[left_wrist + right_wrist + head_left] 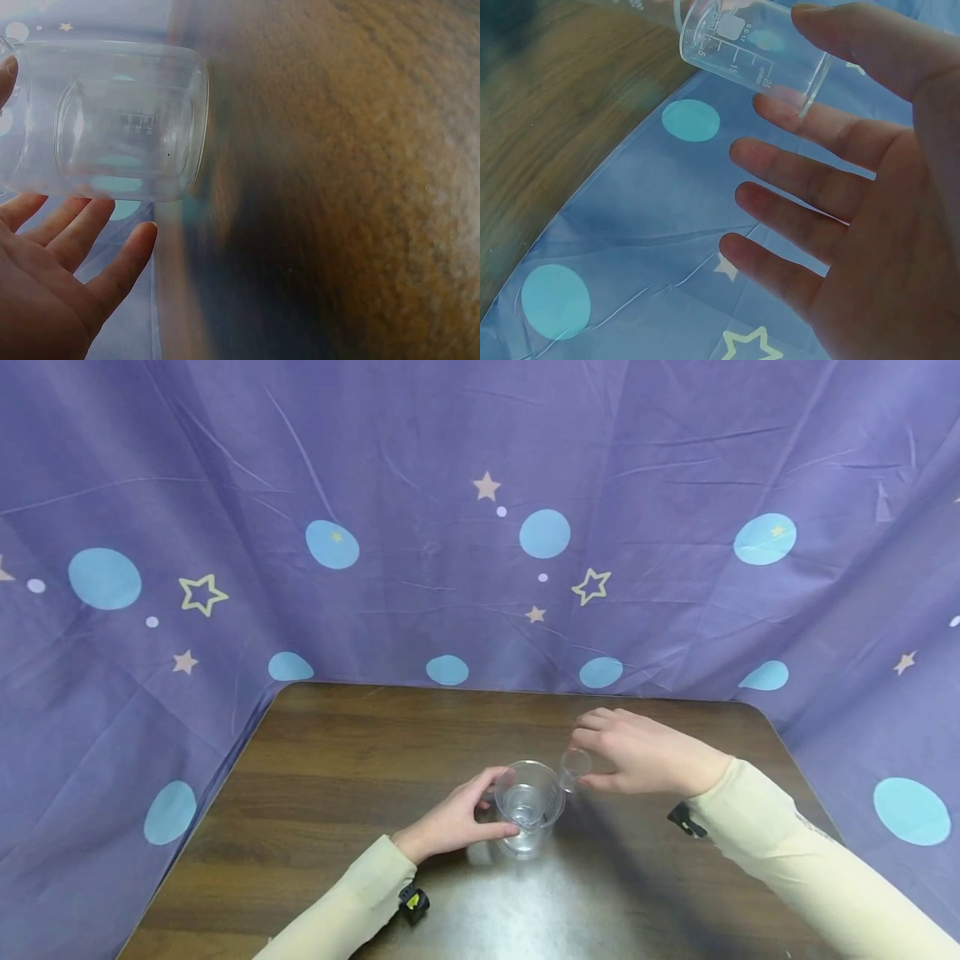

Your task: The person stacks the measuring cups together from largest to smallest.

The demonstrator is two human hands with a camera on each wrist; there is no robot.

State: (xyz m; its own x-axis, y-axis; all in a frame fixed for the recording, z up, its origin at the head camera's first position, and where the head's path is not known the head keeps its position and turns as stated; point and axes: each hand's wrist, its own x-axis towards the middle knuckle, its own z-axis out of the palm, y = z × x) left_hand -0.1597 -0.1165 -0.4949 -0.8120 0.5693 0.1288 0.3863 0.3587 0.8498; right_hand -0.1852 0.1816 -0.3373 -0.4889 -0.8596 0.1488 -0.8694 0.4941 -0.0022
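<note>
A large clear glass beaker [557, 793] stands upright on the wooden table. My left hand [453, 818] grips it from the left, thumb on the near side and fingers on the far side. Inside it a smaller beaker [112, 139] with printed graduations shows in the left wrist view. Just right of the large beaker's rim, my right hand [637, 752] holds a small clear beaker [754, 56] above the table. Thumb and index finger pinch this small beaker near one end; the other three fingers are spread away from the glass. White scale marks show on its wall.
The brown wooden table [337, 760] has its back edge against a purple curtain [420, 552] with stars and blue dots. The curtain also hangs on the left and right sides. A dark wrist device [414, 903] sits at the left cuff.
</note>
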